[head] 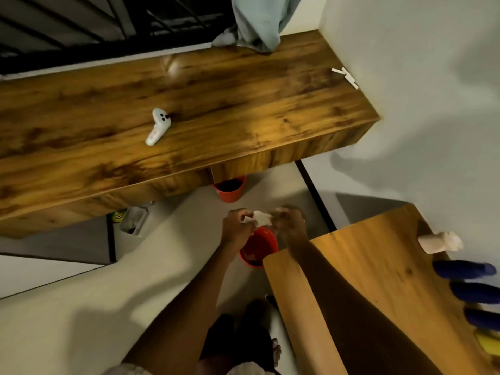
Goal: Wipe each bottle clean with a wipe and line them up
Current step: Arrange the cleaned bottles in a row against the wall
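Down at the lower middle of the frame, both hands are out over the floor holding one crumpled white wipe [257, 218] between them: the left hand [237, 226] pinches its left end with curled fingers, and the right hand [289, 224] pinches the right end the same way, so neither hand is free. Right below them sits a red bucket [258, 250] on the floor, and my guess is the wipe is either getting wrung or about to be dropped in there (can't tell which from this). The thing that matters for the next move: the bottles are all off to the right of the hands, along the right edge of the frame on the lighter wooden table [351, 280]. There's a pale beige bottle [439, 242] nearest the top, then three dark blue bottles [464, 269] below it, and a yellow bottle [487, 341] at the bottom right, partly cut off. Their long axes run roughly left-right in the picture, side by side in a row. The right hand is nearer to them, since that forearm already lies across the table's corner, so it looks like the natural one to reach over. Both arms are stretched forward and nearly straight.
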